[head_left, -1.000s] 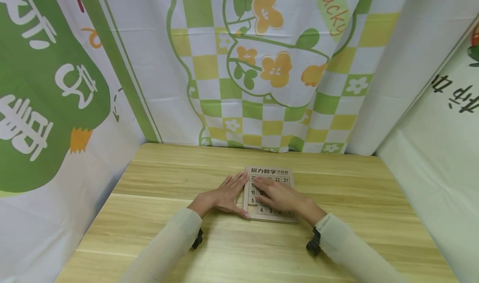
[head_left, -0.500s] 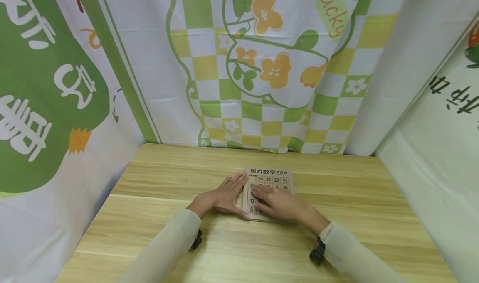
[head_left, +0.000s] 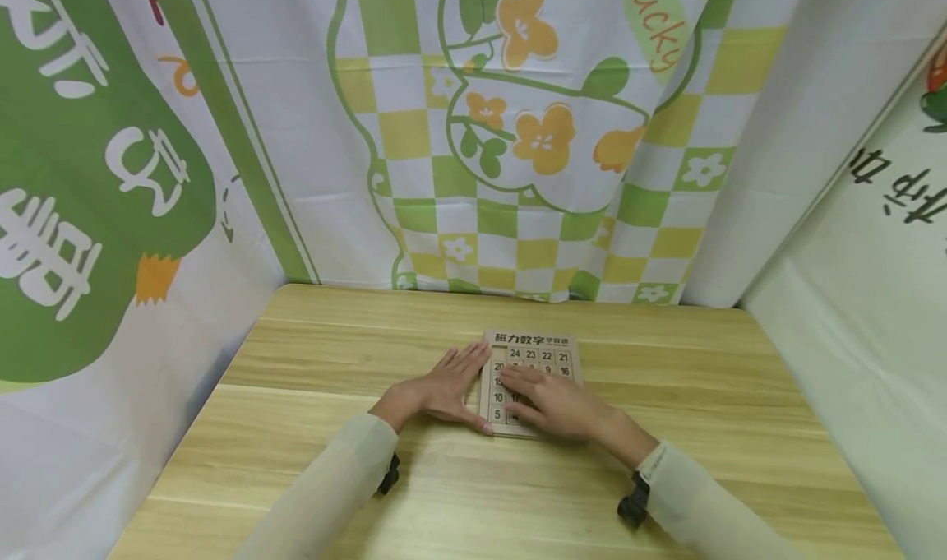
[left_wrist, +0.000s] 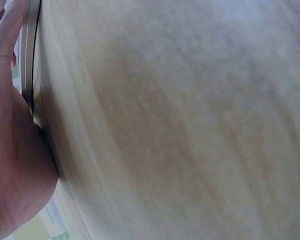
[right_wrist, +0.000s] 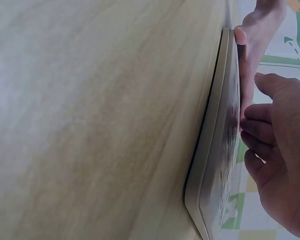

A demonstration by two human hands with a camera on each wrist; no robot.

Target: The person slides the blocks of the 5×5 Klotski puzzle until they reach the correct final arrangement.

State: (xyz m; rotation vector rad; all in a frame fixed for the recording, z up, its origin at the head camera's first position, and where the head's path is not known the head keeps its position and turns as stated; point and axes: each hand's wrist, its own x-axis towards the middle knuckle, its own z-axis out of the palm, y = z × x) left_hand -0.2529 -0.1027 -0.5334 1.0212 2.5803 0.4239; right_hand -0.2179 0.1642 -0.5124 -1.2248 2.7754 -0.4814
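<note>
A wooden number sliding puzzle (head_left: 491,416) lies flat on the table, with numbered square tiles in its frame. An open slot shows at the top left of its grid, above the tile 20 (head_left: 499,367). Resting along the puzzle's left edge, my left hand (head_left: 446,386) has its thumb and fingers spread apart. My right hand (head_left: 560,402) is over the tiles, its fingertips at the left columns; it hides much of the middle and lower right. The right wrist view shows its fingers (right_wrist: 260,131) slightly bent, close to the puzzle's top face.
The puzzle lies on a wood-grain table (head_left: 333,330). A patterned curtain (head_left: 414,132) hangs behind the table's back edge, with printed cloths at the left and right sides. A dark wrist device (head_left: 632,501) sits under my right wrist.
The left column of tiles has slid toward me, so the gap went from bottom left to top left. My right hand has shifted slightly nearer. The left hand has stayed put.
</note>
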